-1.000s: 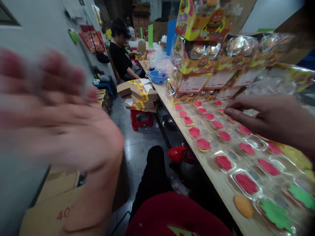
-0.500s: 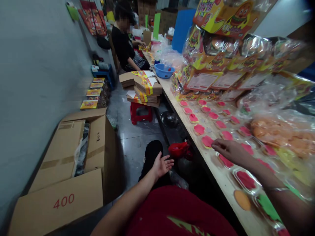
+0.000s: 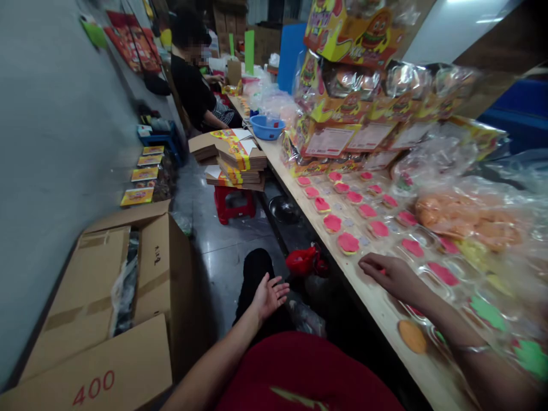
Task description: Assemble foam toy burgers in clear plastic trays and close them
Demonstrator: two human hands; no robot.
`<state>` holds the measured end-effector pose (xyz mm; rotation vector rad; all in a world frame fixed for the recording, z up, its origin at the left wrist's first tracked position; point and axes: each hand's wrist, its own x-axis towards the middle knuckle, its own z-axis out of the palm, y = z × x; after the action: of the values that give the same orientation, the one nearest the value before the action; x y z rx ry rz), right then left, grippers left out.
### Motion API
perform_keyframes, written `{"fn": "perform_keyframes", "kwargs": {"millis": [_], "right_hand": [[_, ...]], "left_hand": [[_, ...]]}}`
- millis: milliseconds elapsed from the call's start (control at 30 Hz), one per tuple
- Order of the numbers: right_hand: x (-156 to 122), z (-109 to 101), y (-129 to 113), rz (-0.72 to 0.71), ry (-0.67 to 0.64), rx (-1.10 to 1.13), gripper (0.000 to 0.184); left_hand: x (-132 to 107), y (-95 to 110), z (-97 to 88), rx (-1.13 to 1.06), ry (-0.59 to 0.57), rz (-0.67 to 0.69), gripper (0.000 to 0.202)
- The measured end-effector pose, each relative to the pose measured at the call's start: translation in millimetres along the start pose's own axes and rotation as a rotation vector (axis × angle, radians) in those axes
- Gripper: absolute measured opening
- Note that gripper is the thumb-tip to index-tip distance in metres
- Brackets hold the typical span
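My left hand (image 3: 270, 295) is over my dark-trousered leg, palm up, with fingers spread and nothing in it. My right hand (image 3: 391, 277) hangs low over the near rows of trays on the table, fingers bent and held together. A bit of red shows between its thumb and fingers; what it holds, if anything, is hidden. Just beyond its fingertips lies a pink flower-shaped piece (image 3: 348, 243) on a yellow layer. Green leaf-shaped pieces (image 3: 488, 312) sit in clear trays beside my right forearm. A round orange-brown piece (image 3: 412, 337) rests by the table's edge.
Display boxes (image 3: 342, 108) with burger pictures are stacked on the table (image 3: 308, 222). A bag of orange pieces (image 3: 466, 214) lies at right. Flat cartons (image 3: 240, 157) top a red stool (image 3: 234, 205). A large cardboard box (image 3: 149, 274) stands left. Another person (image 3: 192, 74) sits farther along.
The view has swung right, so the scene sits farther left. My right hand has shifted slightly toward me along the trays, its fingers bent more. My left hand stays open over my leg.
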<state>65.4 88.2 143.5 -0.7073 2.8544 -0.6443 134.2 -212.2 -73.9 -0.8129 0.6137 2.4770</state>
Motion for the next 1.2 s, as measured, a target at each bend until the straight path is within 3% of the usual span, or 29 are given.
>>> {"fn": "perform_keyframes", "kwargs": {"millis": [300, 567, 967, 1200], "right_hand": [[-12, -10, 4, -0.012, 0.138, 0.068, 0.03], [-22, -1, 28, 0.048, 0.051, 0.081, 0.035], [-24, 6, -22, 0.037, 0.05, 0.078, 0.038], [-20, 0, -49, 0.02, 0.078, 0.451, 0.05]], "left_hand": [[-5, 5, 5.3, 0.055, 0.074, 0.033, 0.044], [-4, -6, 8.3, 0.024, 0.053, 0.058, 0.047], [-8, -9, 5.8, 0.036, -0.041, 0.034, 0.047], [-14, -9, 4.9, 0.018, -0.053, 0.043, 0.051]]}}
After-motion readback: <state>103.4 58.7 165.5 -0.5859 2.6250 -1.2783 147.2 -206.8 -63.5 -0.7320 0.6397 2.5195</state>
